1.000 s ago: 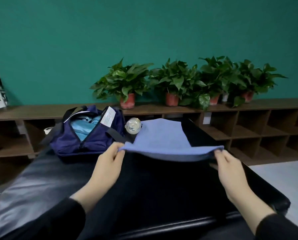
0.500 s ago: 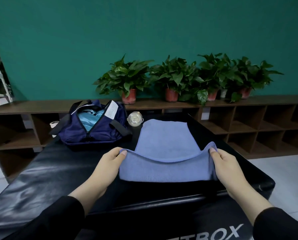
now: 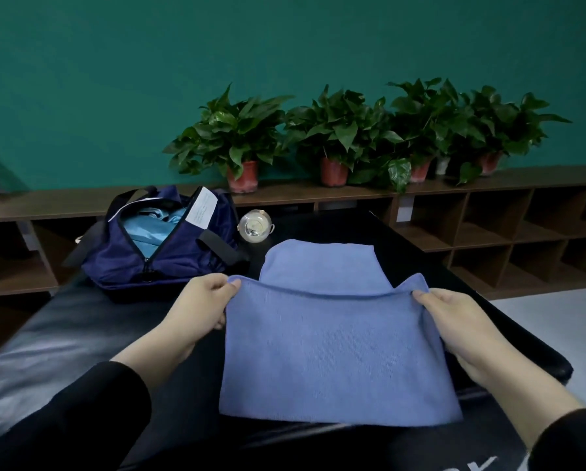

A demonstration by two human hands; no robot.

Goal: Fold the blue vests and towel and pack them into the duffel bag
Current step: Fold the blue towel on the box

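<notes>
Black padded bench [image 3: 63,338] lies under both hands and carries everything, with lettering at its near edge now in sight as the view has tipped down. On it, between the hands, the blue towel [image 3: 335,345] has changed most: a second ago its near edge was held up in a thin line, and now that edge has been carried forward and the cloth hangs as a broad doubled panel facing the person, with the far part flat on the bench beyond the fingers. I judge the fold about half made; the raised edge has yet to be laid down and squared.

Beyond the left hand sits the navy duffel bag [image 3: 169,256], unzipped, with light blue vests [image 3: 152,226] already inside, so the towel looks like the last item. A clear round container [image 3: 254,226] lies just past the towel's far edge.

Left hand [image 3: 199,304] pinches the towel's upper left corner; right hand [image 3: 454,321] pinches the upper right.
</notes>
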